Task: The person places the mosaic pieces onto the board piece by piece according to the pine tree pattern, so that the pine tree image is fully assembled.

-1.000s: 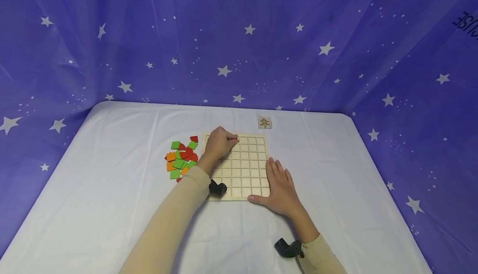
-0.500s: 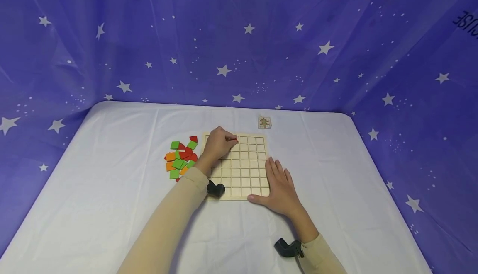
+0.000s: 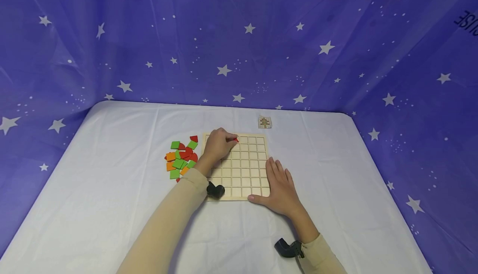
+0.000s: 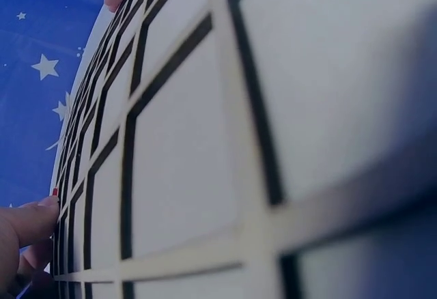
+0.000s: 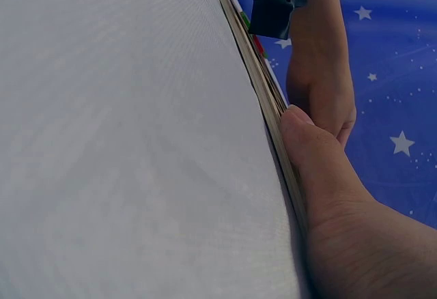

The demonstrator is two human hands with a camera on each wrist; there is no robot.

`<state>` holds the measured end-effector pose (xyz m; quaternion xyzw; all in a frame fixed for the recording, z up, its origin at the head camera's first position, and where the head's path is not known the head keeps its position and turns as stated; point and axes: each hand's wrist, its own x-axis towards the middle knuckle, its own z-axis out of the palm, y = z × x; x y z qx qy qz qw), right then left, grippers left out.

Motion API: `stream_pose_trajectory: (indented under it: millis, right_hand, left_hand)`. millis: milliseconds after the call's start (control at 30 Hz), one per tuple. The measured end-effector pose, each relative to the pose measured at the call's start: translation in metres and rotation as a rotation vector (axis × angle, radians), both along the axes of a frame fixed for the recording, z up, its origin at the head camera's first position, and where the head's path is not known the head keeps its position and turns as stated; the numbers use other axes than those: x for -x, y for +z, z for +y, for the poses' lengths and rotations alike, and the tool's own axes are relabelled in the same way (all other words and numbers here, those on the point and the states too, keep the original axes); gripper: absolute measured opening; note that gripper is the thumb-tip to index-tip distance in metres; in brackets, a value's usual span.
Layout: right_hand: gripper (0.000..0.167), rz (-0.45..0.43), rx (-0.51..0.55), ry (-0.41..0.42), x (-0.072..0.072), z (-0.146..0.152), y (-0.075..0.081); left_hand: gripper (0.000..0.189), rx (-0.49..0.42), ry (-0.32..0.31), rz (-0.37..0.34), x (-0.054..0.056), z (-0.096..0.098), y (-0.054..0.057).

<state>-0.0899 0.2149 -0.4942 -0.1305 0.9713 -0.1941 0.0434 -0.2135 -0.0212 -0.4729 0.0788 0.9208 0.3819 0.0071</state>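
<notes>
Tiles block left of the board; its far-right corner is free

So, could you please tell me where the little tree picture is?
In the head view, the tree picture lies on the white table, just beyond the far right corner of the grid board.

A pale wooden board, gridded into square compartments by raised ridges, lies flat on the white-covered table, the right hand touching its right and near edges. The left hand pinches a small, partly hidden red piece at the far row.
</notes>
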Motion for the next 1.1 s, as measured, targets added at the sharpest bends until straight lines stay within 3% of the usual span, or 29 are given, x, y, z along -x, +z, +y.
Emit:
stream_pose_trajectory:
  millis: [300,733,1100]
  right_hand:
    - [0.134,-0.006,-0.001,-0.002,0.0001,-0.0002,0.0]
    - [0.134,-0.004,0.005,-0.006,0.0003,0.0003,-0.0019]
    - [0.134,0.002,0.001,-0.004,-0.0002,-0.0001,-0.001]
  left_hand:
    - [0.03,-0.029,-0.004,0.009,0.0005,-0.0008,-0.0019]
    - [0.03,0.078,-0.024,0.058,-0.0038,-0.0011,0.0018]
    - [0.038,0.016,-0.043,0.048,-0.0034,-0.0071,0.0041]
